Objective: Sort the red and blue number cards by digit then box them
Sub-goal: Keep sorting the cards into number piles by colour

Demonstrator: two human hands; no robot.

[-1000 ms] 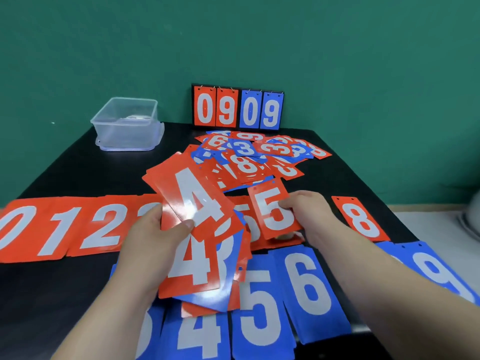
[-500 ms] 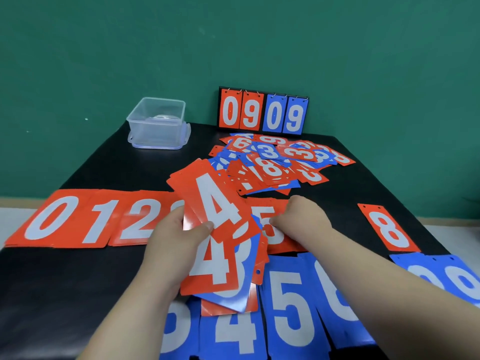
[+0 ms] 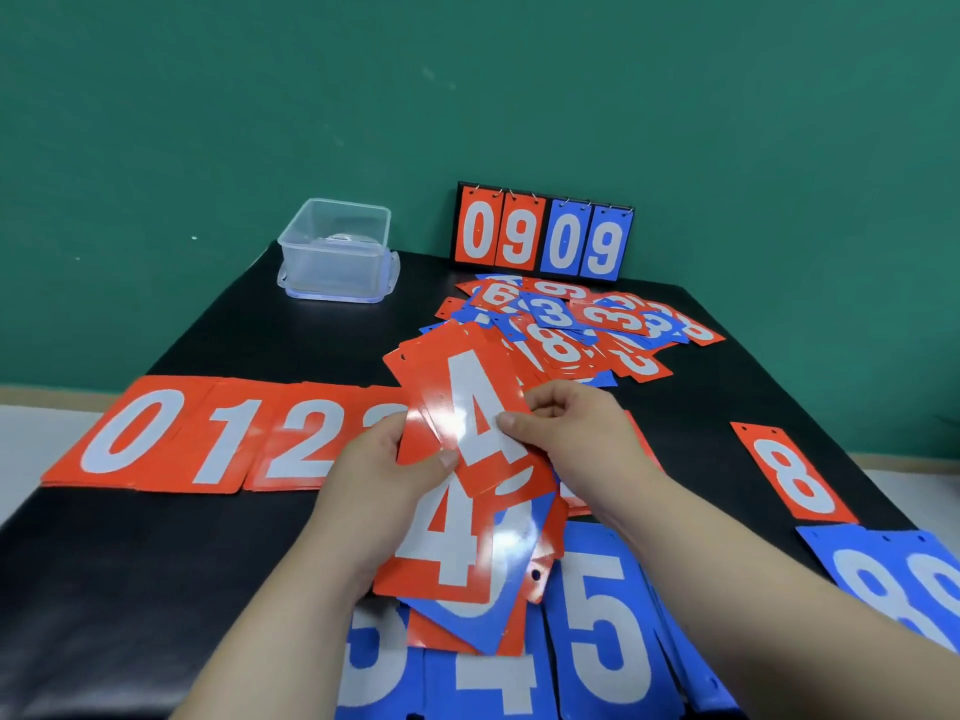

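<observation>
My left hand (image 3: 387, 472) grips a fanned stack of red and blue cards; the top red 4 card (image 3: 467, 397) tilts up and left, and another red 4 card (image 3: 447, 548) shows below it. My right hand (image 3: 566, 428) pinches the right edge of the top red 4 card. Sorted red cards 0, 1, 2 (image 3: 208, 439) lie in a row at the left. Blue cards showing 4 and 5 (image 3: 602, 631) lie along the near edge. An unsorted pile of red and blue cards (image 3: 566, 324) sits behind the hands.
A clear plastic box (image 3: 336, 252) stands at the back left of the black table (image 3: 156, 589). A flip scoreboard reading 0909 (image 3: 543, 236) leans on the green wall. A single red 8 card (image 3: 792, 472) and blue 8 cards (image 3: 893, 579) lie at the right.
My right hand laid the red 5 card down on the table, then came back and took the edge of the top red 4 card in my left hand's stack.
</observation>
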